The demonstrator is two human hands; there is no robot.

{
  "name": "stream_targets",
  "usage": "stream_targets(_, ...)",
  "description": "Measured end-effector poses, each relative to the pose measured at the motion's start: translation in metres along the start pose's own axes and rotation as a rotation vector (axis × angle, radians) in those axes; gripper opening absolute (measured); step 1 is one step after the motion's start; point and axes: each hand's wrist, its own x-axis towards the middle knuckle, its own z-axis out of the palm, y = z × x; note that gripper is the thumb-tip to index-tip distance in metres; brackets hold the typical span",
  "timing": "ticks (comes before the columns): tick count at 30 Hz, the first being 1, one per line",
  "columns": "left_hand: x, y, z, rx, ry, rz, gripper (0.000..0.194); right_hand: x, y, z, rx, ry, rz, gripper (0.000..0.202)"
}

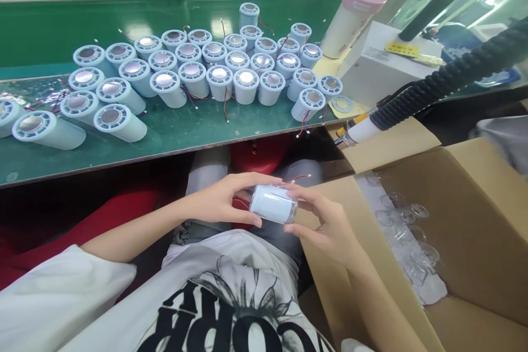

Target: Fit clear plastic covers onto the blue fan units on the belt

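Note:
Above my lap, a light-blue cylindrical battery pack (271,204) lies on its side between my two hands. Clear plastic film around it shines and sticks out at its right end. My left hand (229,201) grips the left end, fingers along the top and thumb below. The fingers and thumb of my right hand (324,220) pinch the right end and the film. A thin red wire with a small white plug (303,177) pokes out above the pack. Part of the pack is hidden by my fingers.
Several similar battery packs (246,88) stand on the green bench (185,143), with red wires between them. A pink-lidded bottle (350,16) and a black corrugated hose (449,74) are at the right. Below the hose, an open cardboard box (466,231) holds clear plastic pieces (406,231).

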Motion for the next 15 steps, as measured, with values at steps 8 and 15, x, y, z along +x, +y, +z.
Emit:
stream_targets(8,-0.0024,0.0022,0.0004,0.207,0.0,0.111,0.072,0.0,-0.0083,-0.0007,0.223,-0.023,0.113,0.039)
stream_targets(15,-0.0021,-0.0007,-0.0014,0.281,-0.006,0.163,0.073,0.0012,-0.0108,0.0004,0.408,-0.064,0.256,0.035)
